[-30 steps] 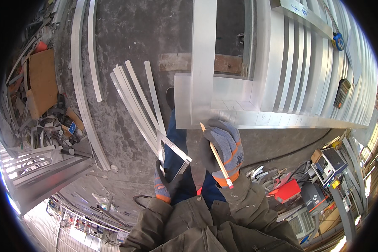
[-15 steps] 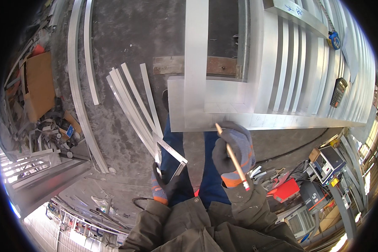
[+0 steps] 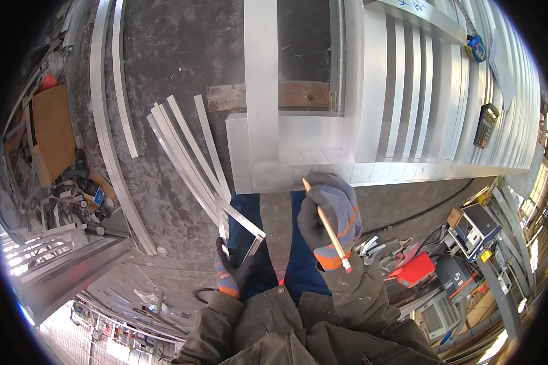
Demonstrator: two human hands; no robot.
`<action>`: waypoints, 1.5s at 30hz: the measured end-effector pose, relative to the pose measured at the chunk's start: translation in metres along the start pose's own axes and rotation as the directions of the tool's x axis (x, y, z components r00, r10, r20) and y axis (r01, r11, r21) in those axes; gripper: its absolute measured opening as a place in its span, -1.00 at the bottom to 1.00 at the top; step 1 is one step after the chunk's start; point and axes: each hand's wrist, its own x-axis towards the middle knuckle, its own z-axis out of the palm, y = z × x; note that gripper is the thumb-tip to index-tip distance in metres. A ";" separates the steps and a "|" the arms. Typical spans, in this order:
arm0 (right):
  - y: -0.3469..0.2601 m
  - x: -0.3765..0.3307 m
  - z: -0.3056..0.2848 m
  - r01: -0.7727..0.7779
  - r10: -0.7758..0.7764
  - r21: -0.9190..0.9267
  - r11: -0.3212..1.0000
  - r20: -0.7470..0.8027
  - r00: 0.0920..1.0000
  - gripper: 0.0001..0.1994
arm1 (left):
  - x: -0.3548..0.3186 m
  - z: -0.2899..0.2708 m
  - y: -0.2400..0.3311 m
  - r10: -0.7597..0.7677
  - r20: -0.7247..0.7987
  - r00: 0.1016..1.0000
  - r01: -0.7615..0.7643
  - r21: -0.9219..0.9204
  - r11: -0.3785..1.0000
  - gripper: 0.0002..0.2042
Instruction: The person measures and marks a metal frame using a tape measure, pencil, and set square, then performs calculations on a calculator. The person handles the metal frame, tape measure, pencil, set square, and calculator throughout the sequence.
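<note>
My right hand (image 3: 332, 216), in a grey and orange work glove, grips a wooden pencil (image 3: 327, 226). The pencil's point rests at or close to the front face of a silver metal bar (image 3: 323, 176); contact cannot be made out. Lower left, my left hand (image 3: 231, 271), gloved alike, is closed around a metal angled measuring square (image 3: 245, 220), which sticks up in front of my left leg. Faint pencil lines mark the bar's top. A wide upright profile (image 3: 260, 79) crosses the bar's left end, running away from me.
Slim metal strips (image 3: 182, 158) lie fanned on the floor left of the bar. Parallel profiles (image 3: 408, 91) fill the right side, bearing a calculator (image 3: 486, 126) and a blue tape measure (image 3: 476, 48). A cardboard box (image 3: 52, 134) stands among scrap at far left.
The bar and its surroundings have shifted left in view. My right hand with the pencil has shifted left too, and the pencil is still in its grip; the left hand still holds the square.
</note>
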 end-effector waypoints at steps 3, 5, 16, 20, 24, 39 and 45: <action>0.002 0.002 -0.004 -0.026 0.028 0.027 0.999 -0.078 0.997 -0.74 | 0.001 -0.001 -0.003 0.037 0.009 0.999 -0.037 0.004 0.999 0.11; 0.004 0.002 -0.010 -0.057 0.059 0.015 0.998 -0.128 0.990 -0.75 | 0.003 -0.001 -0.006 0.108 0.017 0.994 -0.109 0.073 0.991 0.03; 0.017 -0.003 -0.027 -0.081 0.079 -0.039 0.996 -0.056 0.995 -0.77 | 0.001 0.005 0.008 -0.029 0.009 1.000 0.029 -0.053 0.998 0.13; 0.019 -0.016 -0.044 -0.143 0.120 -0.084 0.986 -0.232 0.965 -0.73 | 0.001 0.006 0.018 0.014 -0.012 1.000 -0.013 0.015 1.000 0.10; 0.011 -0.060 -0.064 -0.291 0.298 0.067 0.954 -0.217 0.929 -0.71 | -0.004 0.007 0.029 -0.065 -0.119 0.991 0.063 -0.027 0.998 0.07; 0.033 -0.182 -0.148 -0.779 0.730 0.282 0.560 0.277 0.625 -0.89 | -0.083 -0.008 -0.003 -0.108 -0.392 0.914 0.060 -0.131 0.990 -0.28; 0.049 -0.152 -0.184 -0.751 0.698 0.236 0.617 0.277 0.661 -0.86 | -0.089 0.044 -0.048 -0.100 -0.481 0.871 0.017 -0.173 0.985 -0.42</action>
